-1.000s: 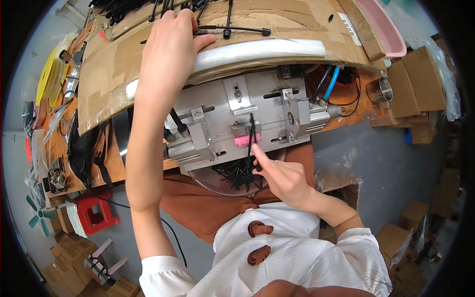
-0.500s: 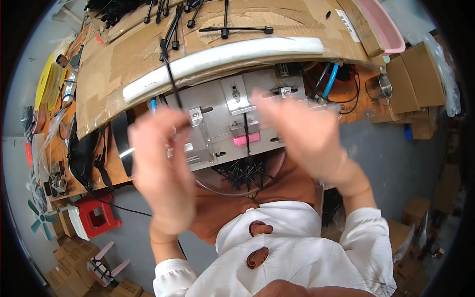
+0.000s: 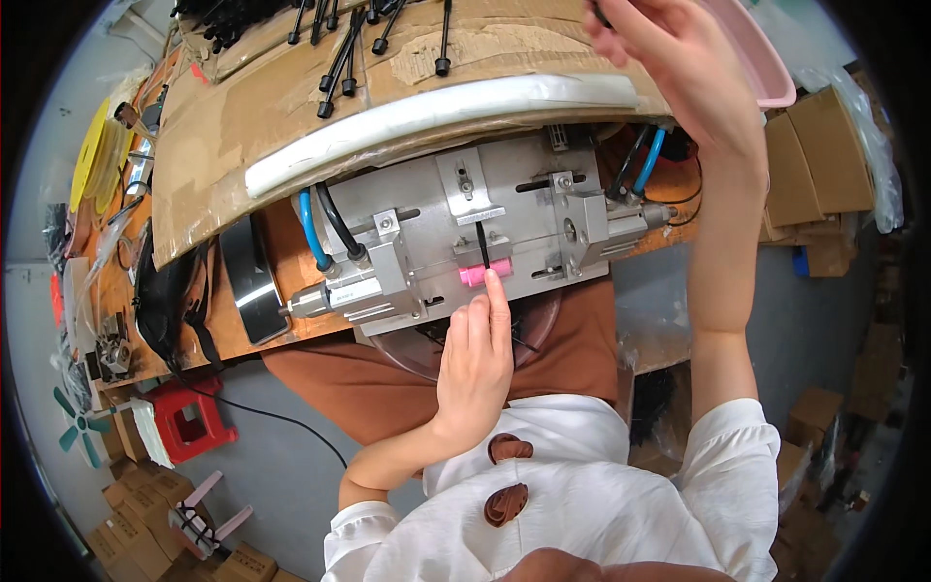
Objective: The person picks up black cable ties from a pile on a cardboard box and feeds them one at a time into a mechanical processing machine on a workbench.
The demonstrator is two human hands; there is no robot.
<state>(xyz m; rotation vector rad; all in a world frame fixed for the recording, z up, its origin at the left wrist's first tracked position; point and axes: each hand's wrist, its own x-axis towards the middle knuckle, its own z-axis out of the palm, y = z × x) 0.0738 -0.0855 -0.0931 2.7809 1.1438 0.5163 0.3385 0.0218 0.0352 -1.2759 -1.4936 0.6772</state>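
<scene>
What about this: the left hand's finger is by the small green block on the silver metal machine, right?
Not quite. The head view shows the small block is bright pink, not green. The finger of the left hand is by it, and it sits on the silver metal machine.

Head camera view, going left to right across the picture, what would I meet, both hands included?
Yellow disc, black strapped bag, dark glossy panel, blue hose, left hand, right hand, cardboard box.
</scene>
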